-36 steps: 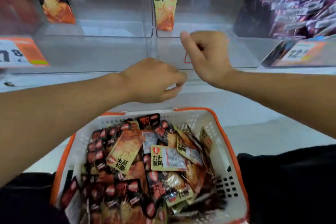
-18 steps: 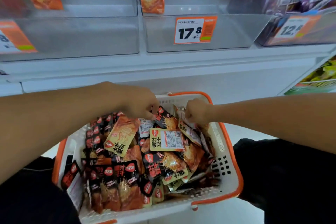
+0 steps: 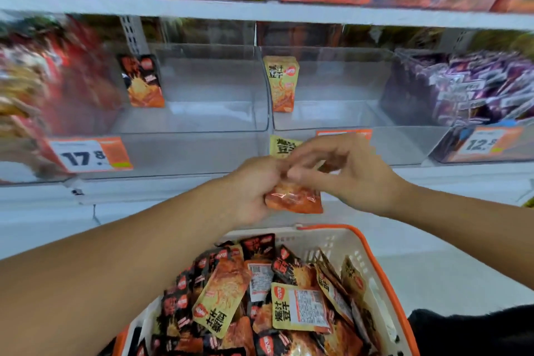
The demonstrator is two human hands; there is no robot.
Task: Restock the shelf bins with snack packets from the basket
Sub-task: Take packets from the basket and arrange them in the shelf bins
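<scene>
Yellow-labelled bin lies just ahead of your grip.
Your left hand (image 3: 254, 191) clamps the upright yellow-and-orange foil snack packet (image 3: 293, 199); your right hand (image 3: 346, 173) pinches its top, nearer the clear plastic bin (image 3: 404, 141).

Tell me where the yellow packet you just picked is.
Head view, centre: the yellow packet is held up between the left hand and right hand, before the right clear bin.

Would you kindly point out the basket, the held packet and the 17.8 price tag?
basket (image 3: 372, 251): head view, orange rim.
held packet (image 3: 294, 199): head view, lower orange part.
17.8 price tag (image 3: 86, 156): head view, printed digits.
</scene>
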